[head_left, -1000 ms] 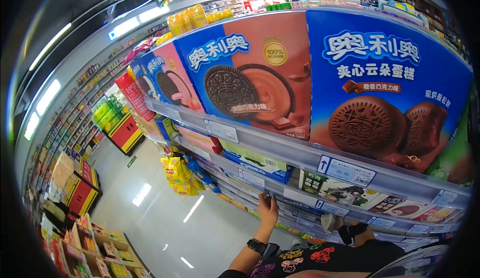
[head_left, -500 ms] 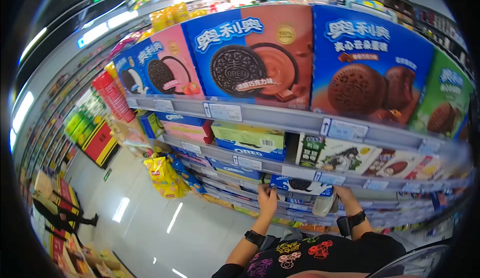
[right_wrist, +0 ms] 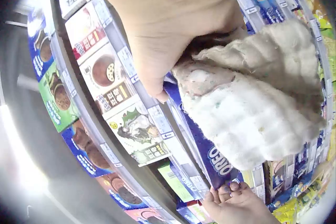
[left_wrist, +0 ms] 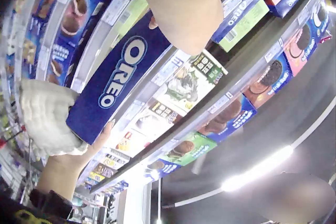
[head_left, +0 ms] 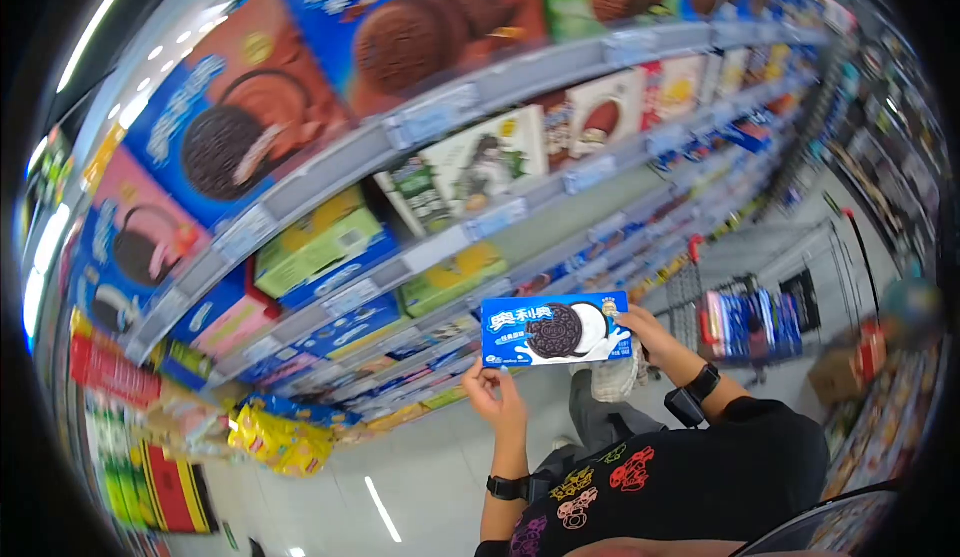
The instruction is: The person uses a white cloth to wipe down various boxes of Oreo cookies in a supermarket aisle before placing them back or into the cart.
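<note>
A blue Oreo box (head_left: 555, 330) is held up in front of the body, its cookie picture facing the head camera. The left hand (head_left: 497, 394) pinches its lower left corner; the right hand (head_left: 648, 337) grips its right end. In the left wrist view the box's OREO side (left_wrist: 121, 74) spans between both hands. A crumpled whitish cloth (right_wrist: 257, 98) hangs from the right hand (right_wrist: 184, 29), covering part of the box in the right wrist view.
Shelves (head_left: 440, 107) of cookie boxes run along the front. A shopping cart (head_left: 760, 287) with blue packages stands at the right, beside a cardboard box (head_left: 840, 372). Yellow snack bags (head_left: 280, 440) hang at the lower left.
The box has moved away from the shelf and up toward the body, held by both hands. The head view has swung right, bringing the cart into sight.
</note>
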